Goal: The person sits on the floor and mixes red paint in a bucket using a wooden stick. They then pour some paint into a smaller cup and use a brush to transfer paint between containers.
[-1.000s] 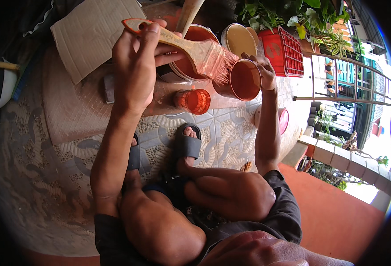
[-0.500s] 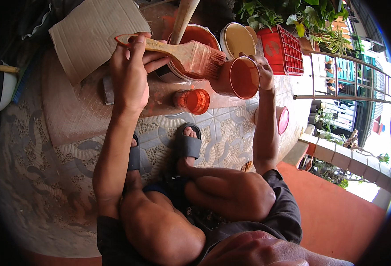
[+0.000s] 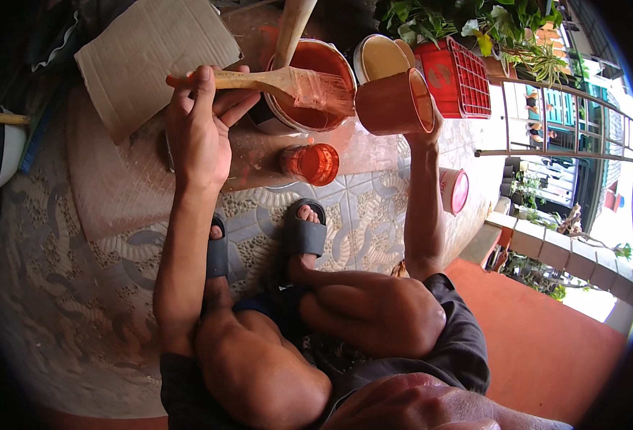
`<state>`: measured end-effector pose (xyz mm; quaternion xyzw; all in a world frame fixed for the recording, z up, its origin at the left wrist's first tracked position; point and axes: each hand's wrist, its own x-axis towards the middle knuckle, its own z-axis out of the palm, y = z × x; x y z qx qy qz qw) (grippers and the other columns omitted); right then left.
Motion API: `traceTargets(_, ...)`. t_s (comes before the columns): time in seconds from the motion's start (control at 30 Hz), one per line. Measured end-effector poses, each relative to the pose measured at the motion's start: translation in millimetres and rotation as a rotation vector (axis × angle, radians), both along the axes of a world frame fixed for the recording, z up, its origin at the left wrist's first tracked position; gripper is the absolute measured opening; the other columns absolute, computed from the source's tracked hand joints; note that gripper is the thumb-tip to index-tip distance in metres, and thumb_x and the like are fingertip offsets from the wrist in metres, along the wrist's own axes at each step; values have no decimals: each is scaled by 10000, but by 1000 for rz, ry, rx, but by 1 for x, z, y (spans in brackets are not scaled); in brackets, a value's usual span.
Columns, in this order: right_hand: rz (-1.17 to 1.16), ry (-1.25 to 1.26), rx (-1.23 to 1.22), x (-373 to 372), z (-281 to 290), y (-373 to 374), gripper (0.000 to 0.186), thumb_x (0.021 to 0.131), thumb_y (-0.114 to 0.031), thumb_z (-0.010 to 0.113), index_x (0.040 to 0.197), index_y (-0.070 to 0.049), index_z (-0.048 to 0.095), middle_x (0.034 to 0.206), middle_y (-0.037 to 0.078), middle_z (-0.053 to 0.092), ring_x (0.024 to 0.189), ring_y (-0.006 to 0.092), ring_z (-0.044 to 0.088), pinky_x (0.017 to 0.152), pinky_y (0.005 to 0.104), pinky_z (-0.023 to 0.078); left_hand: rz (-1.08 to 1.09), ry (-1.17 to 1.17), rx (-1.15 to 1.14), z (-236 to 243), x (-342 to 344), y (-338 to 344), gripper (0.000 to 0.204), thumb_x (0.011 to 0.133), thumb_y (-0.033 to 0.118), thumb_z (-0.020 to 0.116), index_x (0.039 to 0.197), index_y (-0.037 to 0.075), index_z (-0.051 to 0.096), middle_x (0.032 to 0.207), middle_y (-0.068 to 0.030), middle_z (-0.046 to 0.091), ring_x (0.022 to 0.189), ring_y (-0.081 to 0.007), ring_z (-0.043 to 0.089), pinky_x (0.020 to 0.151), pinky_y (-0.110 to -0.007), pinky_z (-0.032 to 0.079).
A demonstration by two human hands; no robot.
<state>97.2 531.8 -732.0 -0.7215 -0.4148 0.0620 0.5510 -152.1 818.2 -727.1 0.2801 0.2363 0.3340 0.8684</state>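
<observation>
In my left hand [image 3: 200,136] is a wide paintbrush [image 3: 288,84], gripped by its wooden handle between thumb and fingers. Its bristles, coated reddish, reach to the side of a reddish-brown pot [image 3: 388,104]. My right hand [image 3: 430,129] holds that pot from its far side, mostly hidden behind it; the pot tips over with its mouth facing right. Behind the brush stands a bucket of red paint [image 3: 331,61] with a thick wooden stick [image 3: 295,29] in it. A small orange-stained container [image 3: 309,163] sits on the board just below.
A cardboard sheet [image 3: 155,64] lies at the far left. Beyond the pot are a tub with cream-coloured contents [image 3: 384,57] and a red crate [image 3: 456,79]. Another small bucket [image 3: 454,190] stands right of my right forearm. My sandalled feet rest on the patterned tiles [image 3: 259,208].
The pot has turned so its mouth faces further right, and it has shifted slightly right and up. My left hand has moved a little left and down, with the brush now more level.
</observation>
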Motion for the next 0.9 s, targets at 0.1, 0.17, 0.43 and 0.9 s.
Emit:
traceTargets(0.1,-22,163,64,7,-3,-6,414,857,-30,701,1248,70,611,1197,167,652,1059,241,650,914,352,518,-48,-53,2,-2,-2,-1,269,1011,238,597,1011,-9,491,1029,-242,672,891,-310,732,772,-369,650)
traceTargets(0.17,70,730,275,10,-1,-9,446,785,60,763,1212,60,635,1180,167,657,1042,246,658,899,350,527,-38,-39,48,-1,-1,-5,267,1002,231,613,944,9,476,949,-229,681,826,-308,737,725,-345,653)
traceTargets(0.43,67,574,247,9,0,4,499,1023,-229,452,1426,64,433,1396,175,541,1277,281,531,1100,426,412,6,48,153,13,-1,-18,311,994,203,630,808,41,441,833,-179,683,724,-277,740,614,-302,640)
traceTargets(0.9,-221,277,96,-41,10,49,324,1053,-267,503,855,-29,600,676,-64,410,635,53,334,581,244,274,50,88,49,14,12,-46,268,987,126,585,793,43,419,844,-87,601,724,-293,730,661,-319,657)
